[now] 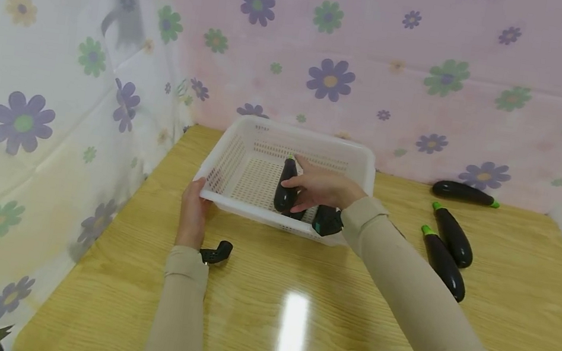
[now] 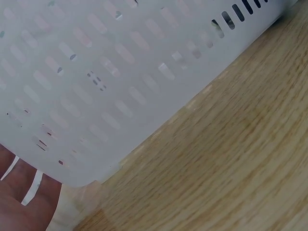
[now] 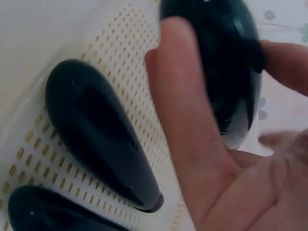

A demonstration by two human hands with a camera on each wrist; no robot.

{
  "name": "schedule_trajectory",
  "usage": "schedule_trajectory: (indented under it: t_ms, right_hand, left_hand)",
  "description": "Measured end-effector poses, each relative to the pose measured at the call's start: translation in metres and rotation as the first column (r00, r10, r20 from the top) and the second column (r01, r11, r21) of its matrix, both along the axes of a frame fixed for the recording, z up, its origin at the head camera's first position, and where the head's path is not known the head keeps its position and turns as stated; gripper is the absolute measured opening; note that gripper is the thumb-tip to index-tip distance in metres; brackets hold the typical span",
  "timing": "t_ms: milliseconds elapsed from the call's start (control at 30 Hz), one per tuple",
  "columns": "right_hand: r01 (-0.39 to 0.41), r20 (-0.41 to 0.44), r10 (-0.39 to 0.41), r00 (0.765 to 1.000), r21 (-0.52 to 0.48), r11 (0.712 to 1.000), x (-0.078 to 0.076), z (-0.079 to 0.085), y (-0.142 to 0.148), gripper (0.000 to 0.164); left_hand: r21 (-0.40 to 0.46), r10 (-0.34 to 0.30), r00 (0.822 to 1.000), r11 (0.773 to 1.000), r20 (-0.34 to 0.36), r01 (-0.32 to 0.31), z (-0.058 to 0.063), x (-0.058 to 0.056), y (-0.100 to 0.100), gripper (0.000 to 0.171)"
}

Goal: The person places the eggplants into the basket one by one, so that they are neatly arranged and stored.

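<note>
My right hand [image 1: 324, 186] reaches into a white perforated plastic basket [image 1: 265, 211] and grips a dark eggplant [image 1: 286, 187], its green stem end pointing away from me. In the right wrist view, the thumb lies along one side of this held eggplant [image 3: 226, 62] with fingers on the other. Below it, a second eggplant [image 3: 98, 130] lies on the basket floor, with part of a third eggplant [image 3: 48, 211] in the lower corner. At the basket's near left corner, my left hand [image 1: 193, 214] holds the rim; the left wrist view shows its fingers [image 2: 29, 192] against the slotted wall.
Three more eggplants lie on the wooden table [image 1: 253, 297] right of the basket: a far eggplant [image 1: 464, 193], a middle eggplant [image 1: 453, 236] and a near eggplant [image 1: 443, 265]. Flower-printed cloth [image 1: 277, 49] hangs behind the table and along its sides.
</note>
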State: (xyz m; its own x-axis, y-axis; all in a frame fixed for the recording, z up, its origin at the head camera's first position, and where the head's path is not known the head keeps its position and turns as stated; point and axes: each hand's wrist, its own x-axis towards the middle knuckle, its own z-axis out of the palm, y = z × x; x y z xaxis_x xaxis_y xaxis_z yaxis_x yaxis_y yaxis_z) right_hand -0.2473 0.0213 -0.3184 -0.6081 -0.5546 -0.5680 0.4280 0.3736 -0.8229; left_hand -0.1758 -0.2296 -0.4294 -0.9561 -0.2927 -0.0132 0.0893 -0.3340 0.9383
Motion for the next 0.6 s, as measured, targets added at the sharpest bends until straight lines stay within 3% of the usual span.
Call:
schedule_trajectory:
  t_ms: [233,467,600]
  right_hand:
    - [-0.128,-0.007,0.129,0.992,0.062,0.99,-0.007,0.001,-0.007,0.054]
    - [-0.27,-0.009,0.273,0.962,0.13,0.954,-0.018,0.002,-0.009,0.055]
    - [-0.29,-0.015,0.296,0.955,0.154,0.944,-0.026,-0.003,-0.009,0.055]
  left_hand:
    - [0.028,0.005,0.999,1.0,0.032,-0.005,0.002,-0.001,0.0,0.042]
    - [0.008,-0.011,1.0,1.0,0.026,0.011,0.0,-0.001,-0.001,0.042]
    - [-0.003,-0.017,1.0,1.0,0.022,0.017,0.001,0.0,-0.001,0.042]
